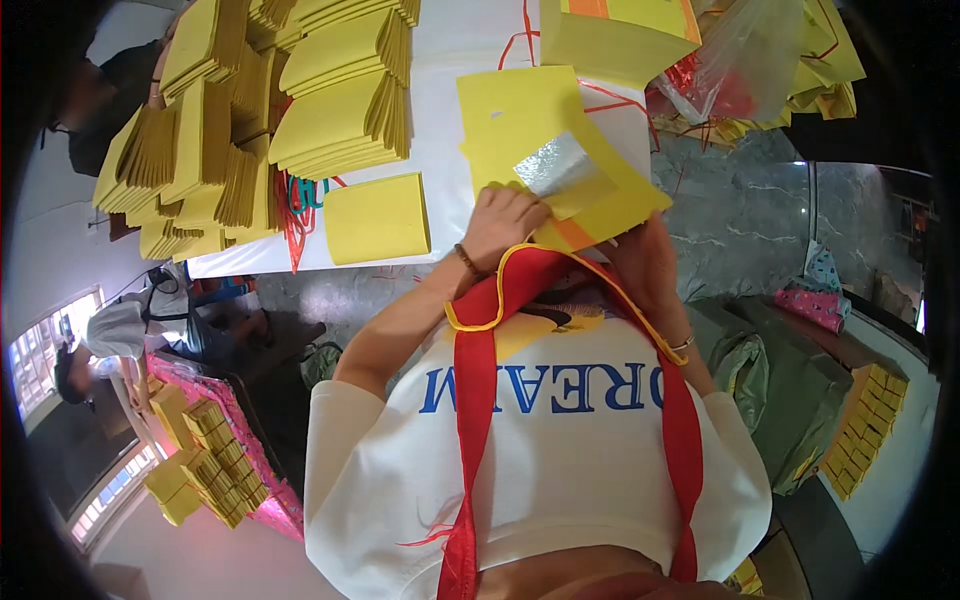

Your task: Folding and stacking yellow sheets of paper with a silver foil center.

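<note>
A yellow paper sheet (622, 205) with a silver foil patch (563, 163) and an orange strip lies tilted over other yellow sheets (520, 105) at the near edge of the white table. My left hand (507, 228) has its fingers curled on the near left edge of this paper. Close by on the right, my right hand (645, 258) grips the sheet's near right side, its fingers partly hidden under the paper. One flat folded yellow paper bundle (377, 220) lies to the left of my left hand.
Many folded yellow paper bundles (340, 120) pile up on the white table (450, 60) at left. A thick yellow stack (620, 45) stands at the far side, beside a clear plastic bag (745, 60). Red string trails about. Another person (150, 315) is at far left.
</note>
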### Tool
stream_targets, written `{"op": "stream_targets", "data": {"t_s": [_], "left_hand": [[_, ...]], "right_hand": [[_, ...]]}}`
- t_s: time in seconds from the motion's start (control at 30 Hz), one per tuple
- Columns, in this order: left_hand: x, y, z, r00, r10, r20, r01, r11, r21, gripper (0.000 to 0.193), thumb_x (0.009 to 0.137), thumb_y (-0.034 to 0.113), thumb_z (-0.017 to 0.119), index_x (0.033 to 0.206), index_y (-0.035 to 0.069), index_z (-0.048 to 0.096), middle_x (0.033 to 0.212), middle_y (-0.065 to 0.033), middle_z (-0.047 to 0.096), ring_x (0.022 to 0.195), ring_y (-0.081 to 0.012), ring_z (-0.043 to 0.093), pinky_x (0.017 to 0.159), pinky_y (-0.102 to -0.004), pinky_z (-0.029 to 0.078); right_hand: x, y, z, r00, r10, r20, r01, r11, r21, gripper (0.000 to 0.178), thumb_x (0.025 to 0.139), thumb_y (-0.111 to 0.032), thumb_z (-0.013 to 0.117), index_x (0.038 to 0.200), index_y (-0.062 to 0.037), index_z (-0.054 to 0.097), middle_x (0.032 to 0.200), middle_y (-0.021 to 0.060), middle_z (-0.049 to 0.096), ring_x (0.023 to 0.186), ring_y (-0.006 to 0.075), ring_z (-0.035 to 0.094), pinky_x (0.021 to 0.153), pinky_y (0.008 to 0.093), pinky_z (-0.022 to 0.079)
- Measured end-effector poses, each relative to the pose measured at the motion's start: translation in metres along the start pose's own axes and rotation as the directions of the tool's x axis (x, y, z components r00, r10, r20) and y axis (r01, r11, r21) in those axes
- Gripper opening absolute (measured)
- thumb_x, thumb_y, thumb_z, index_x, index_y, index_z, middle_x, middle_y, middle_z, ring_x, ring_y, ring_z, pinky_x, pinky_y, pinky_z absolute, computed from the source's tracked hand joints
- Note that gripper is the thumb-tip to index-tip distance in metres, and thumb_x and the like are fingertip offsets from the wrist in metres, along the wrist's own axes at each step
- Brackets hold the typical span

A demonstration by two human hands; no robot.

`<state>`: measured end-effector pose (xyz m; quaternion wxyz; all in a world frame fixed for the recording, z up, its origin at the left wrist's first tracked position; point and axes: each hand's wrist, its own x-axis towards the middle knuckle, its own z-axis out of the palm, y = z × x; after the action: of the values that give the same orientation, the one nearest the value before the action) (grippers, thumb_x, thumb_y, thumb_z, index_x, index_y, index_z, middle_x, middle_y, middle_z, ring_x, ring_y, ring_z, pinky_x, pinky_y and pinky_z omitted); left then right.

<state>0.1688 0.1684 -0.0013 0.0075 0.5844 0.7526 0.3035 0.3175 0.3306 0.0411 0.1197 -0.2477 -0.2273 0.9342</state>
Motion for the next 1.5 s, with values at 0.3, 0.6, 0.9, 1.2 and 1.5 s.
{"op": "stream_targets", "data": {"t_s": [0.3,0.6,0.9,1.2,1.5], "left_hand": [[0.036,-0.038,-0.034,0.885,-0.286,-0.367,0.128,0.908,-0.398,0.089,0.068,0.024,0.075,0.138,0.007,0.022,0.125,-0.0175,0.045,0.118,-0.0282,0.041,0.101,-0.0416,0.029],[0.042,-0.067,-0.053,0.88,-0.472,0.046,0.259,0.397,-0.88,0.09,0.066,0.009,0.078,0.137,0.003,0.021,0.11,-0.0115,0.053,0.113,-0.022,0.047,0.1,-0.0342,0.034],[0.038,-0.06,-0.053,0.909,-0.416,0.018,0.239,0.486,-0.841,0.058,0.076,0.01,0.07,0.126,0.002,0.041,0.109,-0.0081,0.055,0.108,-0.0162,0.049,0.096,-0.03,0.036],[0.031,-0.073,-0.05,0.886,-0.449,0.113,0.272,0.308,-0.911,0.041,0.078,0.007,0.068,0.115,0.001,0.051,0.109,-0.0046,0.057,0.1,-0.0113,0.053,0.088,-0.0262,0.042],[0.016,-0.074,-0.034,0.887,-0.462,0.013,0.244,0.444,-0.862,0.037,0.077,0.003,0.066,0.112,0.003,0.052,0.107,-0.0042,0.057,0.104,-0.0139,0.05,0.094,-0.0292,0.037]], "right_hand": [[0.014,-0.008,-0.008,0.953,-0.297,0.054,0.291,0.853,-0.433,0.034,0.085,-0.002,0.052,0.119,-0.0004,0.049,0.114,0.0099,0.056,0.102,0.0201,0.056,0.086,0.0309,0.046],[0.028,-0.013,0.005,0.896,-0.382,0.225,0.433,0.649,-0.625,0.046,0.076,-0.002,0.063,0.121,-0.0003,0.05,0.119,0.0094,0.055,0.108,0.016,0.052,0.091,0.0289,0.042],[0.034,-0.019,-0.023,0.932,-0.337,0.136,0.332,0.641,-0.692,0.034,0.08,-0.008,0.064,0.112,-0.0012,0.056,0.104,0.004,0.06,0.095,0.0103,0.055,0.08,0.025,0.044],[0.041,-0.025,-0.005,0.912,-0.326,0.25,0.401,0.581,-0.708,0.028,0.079,-0.009,0.066,0.105,-0.0019,0.057,0.096,0.0008,0.06,0.089,0.0095,0.054,0.079,0.0244,0.043],[0.035,-0.032,-0.012,0.868,-0.336,0.365,0.495,0.53,-0.688,0.04,0.076,-0.007,0.067,0.114,-0.0019,0.055,0.109,0.0041,0.057,0.097,0.0115,0.053,0.084,0.0252,0.043]]}}
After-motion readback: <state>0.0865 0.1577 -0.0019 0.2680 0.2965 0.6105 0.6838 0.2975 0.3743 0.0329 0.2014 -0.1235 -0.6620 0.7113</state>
